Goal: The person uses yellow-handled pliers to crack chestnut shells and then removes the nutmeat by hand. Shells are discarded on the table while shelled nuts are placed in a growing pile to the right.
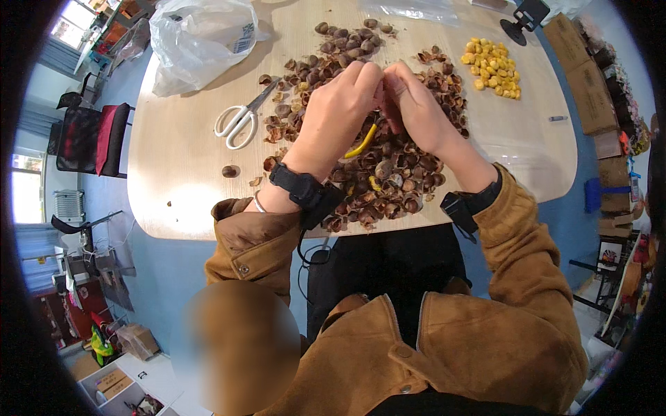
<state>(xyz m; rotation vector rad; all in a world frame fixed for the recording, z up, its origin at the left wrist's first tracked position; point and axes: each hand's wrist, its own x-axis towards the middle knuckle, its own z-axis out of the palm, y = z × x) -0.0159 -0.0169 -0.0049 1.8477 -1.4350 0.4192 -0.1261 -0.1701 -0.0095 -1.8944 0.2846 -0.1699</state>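
My left hand [341, 112] and my right hand [413, 112] meet at the fingertips over a heap of broken brown nut shells [387, 192]. The fingers hide whatever small thing may be between them. A yellow curved handle [362, 143] shows between the hands, its other end hidden. Whole brown nuts [356, 41] lie beyond the hands. Peeled yellow kernels [491, 67] form a pile at the upper right. Left of the heap, scissors with white handles [237, 125] lie with their blades towards the shells. A single nut [229, 171] lies apart at the left.
A white plastic bag [200, 47] stands at the table's upper left. Clear plastic [416, 9] lies at the far edge, near a black stand [523, 21]. A small cylindrical item [558, 118] is near the table's [171, 156] right edge. Cardboard boxes [590, 93] stand beyond.
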